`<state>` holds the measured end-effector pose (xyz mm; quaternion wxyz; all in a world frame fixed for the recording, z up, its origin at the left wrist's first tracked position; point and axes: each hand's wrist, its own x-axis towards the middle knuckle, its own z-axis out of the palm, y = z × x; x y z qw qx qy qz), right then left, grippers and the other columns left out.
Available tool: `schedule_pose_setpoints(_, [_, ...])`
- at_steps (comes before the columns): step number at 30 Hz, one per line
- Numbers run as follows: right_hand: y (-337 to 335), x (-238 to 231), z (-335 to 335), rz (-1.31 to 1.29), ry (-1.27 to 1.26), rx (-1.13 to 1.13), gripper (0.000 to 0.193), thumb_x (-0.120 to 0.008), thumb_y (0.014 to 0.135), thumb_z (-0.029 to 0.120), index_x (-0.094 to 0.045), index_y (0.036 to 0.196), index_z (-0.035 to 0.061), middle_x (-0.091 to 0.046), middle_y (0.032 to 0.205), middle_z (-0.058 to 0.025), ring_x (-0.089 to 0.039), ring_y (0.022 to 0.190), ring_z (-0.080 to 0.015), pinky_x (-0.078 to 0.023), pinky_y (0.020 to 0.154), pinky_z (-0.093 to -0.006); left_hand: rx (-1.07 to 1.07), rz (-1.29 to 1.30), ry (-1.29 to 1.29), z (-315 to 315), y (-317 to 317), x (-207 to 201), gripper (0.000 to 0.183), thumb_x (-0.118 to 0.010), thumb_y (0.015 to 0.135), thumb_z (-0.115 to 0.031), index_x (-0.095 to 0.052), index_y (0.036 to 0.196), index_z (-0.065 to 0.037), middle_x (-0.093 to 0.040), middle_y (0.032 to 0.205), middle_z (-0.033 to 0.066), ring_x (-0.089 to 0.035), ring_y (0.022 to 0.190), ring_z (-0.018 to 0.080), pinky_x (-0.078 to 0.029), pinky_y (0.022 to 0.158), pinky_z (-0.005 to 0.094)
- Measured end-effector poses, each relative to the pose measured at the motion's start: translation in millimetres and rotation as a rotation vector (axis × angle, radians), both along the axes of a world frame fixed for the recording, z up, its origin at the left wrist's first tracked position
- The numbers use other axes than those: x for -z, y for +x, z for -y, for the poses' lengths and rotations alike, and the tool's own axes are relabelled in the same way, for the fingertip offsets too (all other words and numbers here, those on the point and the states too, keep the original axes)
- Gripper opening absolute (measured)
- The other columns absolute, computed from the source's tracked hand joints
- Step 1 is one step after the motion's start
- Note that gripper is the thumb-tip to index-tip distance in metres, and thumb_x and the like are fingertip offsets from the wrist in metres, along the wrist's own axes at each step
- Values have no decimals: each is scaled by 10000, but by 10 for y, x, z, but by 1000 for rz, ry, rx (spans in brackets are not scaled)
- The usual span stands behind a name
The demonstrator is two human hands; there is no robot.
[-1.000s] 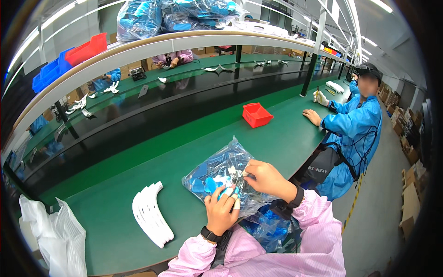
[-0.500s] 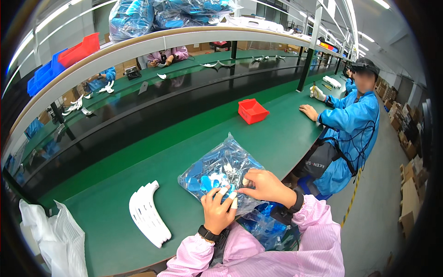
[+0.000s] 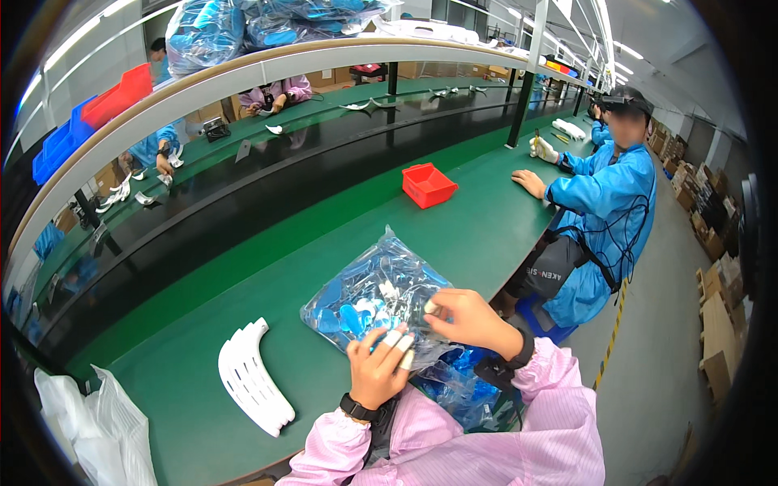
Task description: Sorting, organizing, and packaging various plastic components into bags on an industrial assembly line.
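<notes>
A clear plastic bag (image 3: 334,285) of small blue and white parts lies on the green bench in front of me. My left hand (image 3: 377,373) rests over the bag's near side. Its fingers, some wearing white finger cots, are spread and stretched out on the parts and film. Over the bag's right side is my right hand (image 3: 476,322), its fingers curled in and thumb close to the forefinger; whatever lies between them is too small to make out. Another bag with blue contents (image 3: 466,393) sits below the hands, by my lap, partly hidden by my right sleeve.
Curved white plastic pieces (image 3: 253,381) lie side by side to the left. Beyond them is white foam wrapping (image 3: 101,421). A red bin (image 3: 428,185) stands farther back, before the dark conveyor (image 3: 243,190). A co-worker in blue (image 3: 604,190) sits at the right.
My right hand has drawn slightly right, away from my left hand, its fingers curling more. The left hand stays on the bag. The whole view has shifted a little.
</notes>
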<state>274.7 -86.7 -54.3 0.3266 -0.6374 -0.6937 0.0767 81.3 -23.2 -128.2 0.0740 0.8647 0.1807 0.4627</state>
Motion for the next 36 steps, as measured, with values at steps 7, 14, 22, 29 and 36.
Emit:
schedule_pose_setpoints(7, [-240,546,582,-356,-42,201,149,-739,767,62,-656,865,-12,-606,740,-94,-616,629,-157,-481,570,-273,132,-211,9,62,-39,-43,317,-720,736,-265,-691,1048,-218,-600,1129,-27,-498,1068,223,-310,857,385])
schedule_pose_setpoints(14, [-528,608,689,-190,265,186,136,-726,736,42,-602,769,-3,-533,708,-114,-534,651,-297,-434,558,-360,147,-204,-32,18,-101,26,314,-715,688,-147,-700,995,-212,-601,1117,-17,-499,1069,242,-330,842,401])
schedule_pose_setpoints(22, [-588,678,680,-249,235,159,142,-752,730,90,-644,792,22,-583,727,-94,-572,652,-256,-458,560,-338,125,-165,30,44,-61,77,300,-686,678,-94,-698,939,-241,-589,1093,-32,-498,1078,237,-335,828,415])
schedule_pose_setpoints(29, [-285,440,395,-44,233,274,333,-807,674,301,-614,775,49,-568,741,-67,-577,700,-255,-467,601,-339,120,-152,55,37,-64,104,242,-723,685,-162,-697,908,-253,-589,1083,-50,-503,1078,228,-341,825,407])
schedule_pose_setpoints(36, [-166,199,267,253,116,170,276,-768,660,269,-601,755,71,-549,753,-60,-569,746,-250,-480,602,-361,161,-146,97,51,-51,56,212,-678,738,-160,-678,946,-201,-630,1118,-45,-540,1098,195,-344,807,365])
